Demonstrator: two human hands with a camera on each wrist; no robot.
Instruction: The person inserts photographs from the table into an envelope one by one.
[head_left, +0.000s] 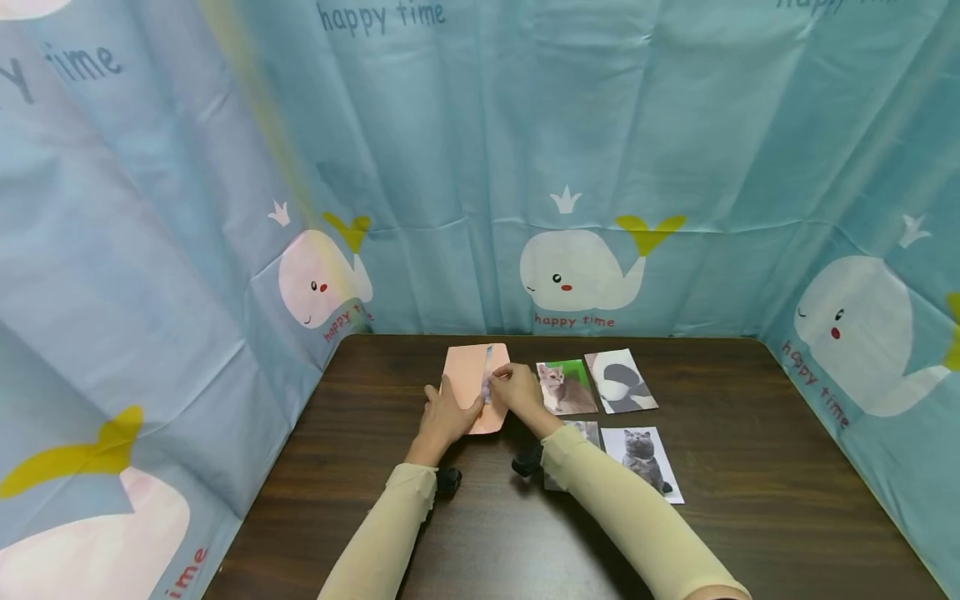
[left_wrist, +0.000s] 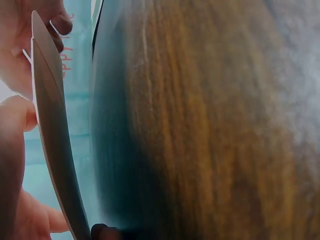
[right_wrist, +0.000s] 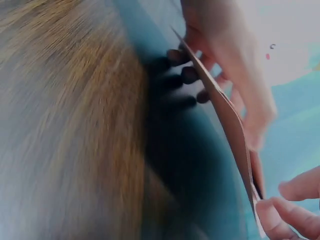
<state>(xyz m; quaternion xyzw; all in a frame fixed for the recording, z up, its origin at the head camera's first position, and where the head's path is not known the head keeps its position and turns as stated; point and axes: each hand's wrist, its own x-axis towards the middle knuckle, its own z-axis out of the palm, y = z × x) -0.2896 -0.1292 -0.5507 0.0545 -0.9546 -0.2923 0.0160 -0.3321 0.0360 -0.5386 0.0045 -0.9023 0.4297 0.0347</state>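
Note:
A flat pink envelope is lifted off the table at the back, tilted. It has a slit along its right part, where a narrow bluish-purple strip shows. My left hand holds it from the left, thumb on the near face and fingers behind; the fingertips show past its underside in the right wrist view. My right hand is at the slit, thumb and fingers pinching the envelope's edge. In the left wrist view the envelope appears edge-on between both hands.
To the right lie several photo cards: a kitten on green, a grey-and-white picture, a grey cat and one partly hidden under my right forearm. A blue whale-print curtain borders the dark wooden table.

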